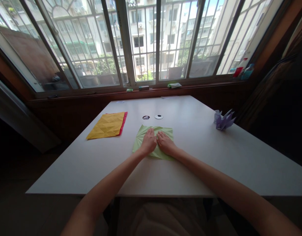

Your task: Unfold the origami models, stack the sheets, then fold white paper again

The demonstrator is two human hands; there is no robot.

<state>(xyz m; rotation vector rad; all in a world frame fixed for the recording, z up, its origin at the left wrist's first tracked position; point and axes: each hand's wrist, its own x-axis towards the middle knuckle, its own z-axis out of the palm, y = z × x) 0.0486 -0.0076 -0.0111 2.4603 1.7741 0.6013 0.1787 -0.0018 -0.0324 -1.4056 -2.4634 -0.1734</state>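
A light green sheet of paper (138, 139), marked with many creases, lies unfolded on the white table (190, 164). My left hand (148, 141) rests on the middle of the sheet, its fingers stretched forward. Beside it, my right hand (165, 143) presses on the right part of the paper, fingers extended and pointing toward the left hand. Only a narrow strip of paper shows between the two hands. Both palms hide part of the creased surface beneath them. Neither hand appears to grip anything.
To the left lie a creased yellow sheet (108, 125) and a red sheet (123, 123) under it. Purple folded paper figures (224, 120) stand at the right. Behind the green paper are a round hole (146, 117) and a white round cover (158, 116).
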